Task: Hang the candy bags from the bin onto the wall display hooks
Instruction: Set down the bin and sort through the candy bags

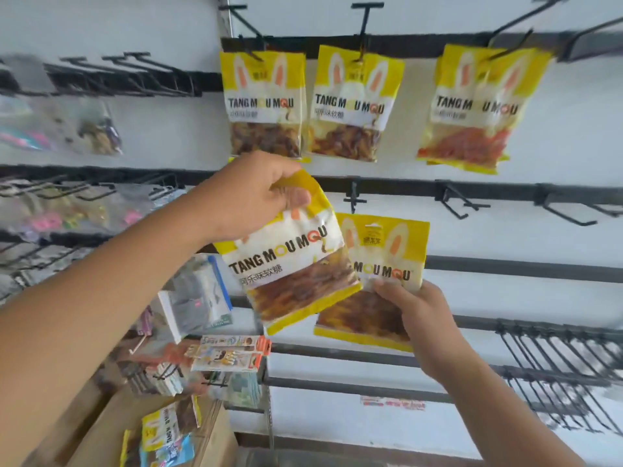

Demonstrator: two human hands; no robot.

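White wall point(556, 136), black rails point(404, 187); left grip point(249, 197) holding tilted bag point(293, 274), right grip point(414, 315) upright bag point(384, 251).

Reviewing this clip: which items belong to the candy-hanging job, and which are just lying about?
Job: left hand, tilted candy bag; right hand, second candy bag; hung bags; empty hooks; bags in the box.
Lying about: carded goods; zip pouch; blurred packets.

Bright, even light washes the white wall point(556, 136) nearly flat, leaving only faint shadows. Soft glare sits on the candy bags point(350, 102) at 12 o'clock. The hooks point(111, 75) toward 9 o'clock smear with blur, and the rails point(505, 268) bow toward 3 o'clock.
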